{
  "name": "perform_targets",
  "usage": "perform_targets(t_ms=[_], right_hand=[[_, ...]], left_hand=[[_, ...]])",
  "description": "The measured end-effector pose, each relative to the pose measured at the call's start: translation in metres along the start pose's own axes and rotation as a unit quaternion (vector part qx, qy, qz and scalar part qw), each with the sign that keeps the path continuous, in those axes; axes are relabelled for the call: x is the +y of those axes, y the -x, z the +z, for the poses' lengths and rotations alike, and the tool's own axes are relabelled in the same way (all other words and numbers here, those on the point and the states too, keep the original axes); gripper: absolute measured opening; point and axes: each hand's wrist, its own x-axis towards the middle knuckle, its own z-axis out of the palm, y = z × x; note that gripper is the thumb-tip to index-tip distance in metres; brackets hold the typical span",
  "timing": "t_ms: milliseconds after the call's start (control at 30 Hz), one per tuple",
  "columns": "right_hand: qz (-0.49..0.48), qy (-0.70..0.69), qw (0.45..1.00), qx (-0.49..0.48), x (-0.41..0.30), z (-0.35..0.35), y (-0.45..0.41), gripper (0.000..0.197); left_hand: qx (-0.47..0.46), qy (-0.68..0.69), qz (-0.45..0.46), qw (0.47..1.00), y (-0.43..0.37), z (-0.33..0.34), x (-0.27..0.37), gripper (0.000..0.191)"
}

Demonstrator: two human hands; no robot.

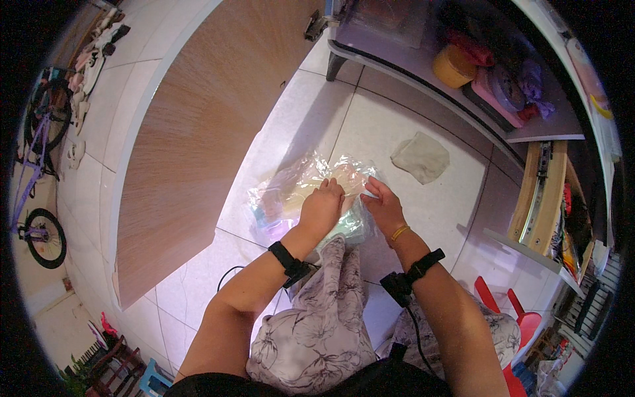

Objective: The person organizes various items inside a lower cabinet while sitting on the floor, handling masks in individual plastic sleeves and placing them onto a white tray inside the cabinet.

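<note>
A crinkled clear plastic bag [292, 198] with pastel-coloured contents lies low in front of me, over the tiled floor. My left hand [322, 206] rests on the middle of the bag with its fingers bent; whether it pinches the plastic is hidden. At the bag's right edge is my right hand [382, 201], its fingers curved and partly apart; a grip on the plastic cannot be made out. Beyond it to the right, a folded grey-beige cloth [421, 158] lies on the floor tiles. Black straps with small devices and cables sit around both forearms.
An open wooden cabinet door [198, 129] stands at left. Above right, a cabinet shelf [476, 106] holds a yellow container [454, 66] and other items. An open drawer [536, 198] juts out at right. A red plastic chair [528, 322] is at lower right, a bicycle [37, 188] far left.
</note>
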Motion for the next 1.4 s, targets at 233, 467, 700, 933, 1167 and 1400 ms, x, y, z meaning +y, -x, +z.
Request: perform_targets(t_ms=[233, 467, 700, 933, 1167, 1400], right_hand=[[0.015, -0.047, 0.998, -0.024, -0.002, 0.005, -0.004, 0.073], [-0.021, -0.108, 0.992, -0.068, -0.024, 0.019, -0.002, 0.072], [-0.059, -0.272, 0.948, -0.152, -0.065, 0.024, -0.002, 0.060], [-0.083, -0.318, 0.939, -0.098, -0.114, 0.015, -0.010, 0.055], [-0.077, -0.178, 0.981, 0.009, -0.126, -0.014, -0.027, 0.030], [-0.085, -0.215, 0.972, 0.047, -0.195, -0.039, -0.032, 0.028]], left_hand=[[0.061, 0.106, -0.049, 0.991, -0.014, -0.024, 0.013, 0.017], [0.108, 0.135, -0.053, 0.984, -0.032, -0.065, 0.051, 0.017], [0.136, 0.258, -0.033, 0.956, -0.055, -0.079, 0.080, 0.023], [0.083, 0.337, -0.027, 0.938, -0.071, -0.107, 0.099, 0.037], [0.049, 0.367, 0.003, 0.929, -0.087, -0.112, 0.110, 0.048], [0.207, 0.237, -0.021, 0.949, -0.087, -0.133, 0.089, 0.060]])
